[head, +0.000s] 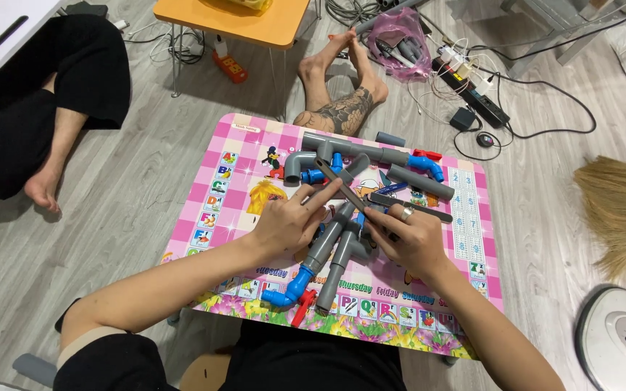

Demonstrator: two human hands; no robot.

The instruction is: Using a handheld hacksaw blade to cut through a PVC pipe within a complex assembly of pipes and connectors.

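A small pink checkered table carries an assembly of grey plastic pipes with blue fittings and red valve handles. My left hand rests on the pipes near the middle, fingers stretched toward a thin dark flat strip. My right hand, with a ring on one finger, pinches the near end of that strip, which slants up to the left. More grey pipe sections with a blue and red valve lie at the table's far side.
Two people sit on the grey wood floor: bare feet with a tattooed leg beyond the table, another person's leg at left. An orange table, cables with a power strip, a broom and a white round device surround it.
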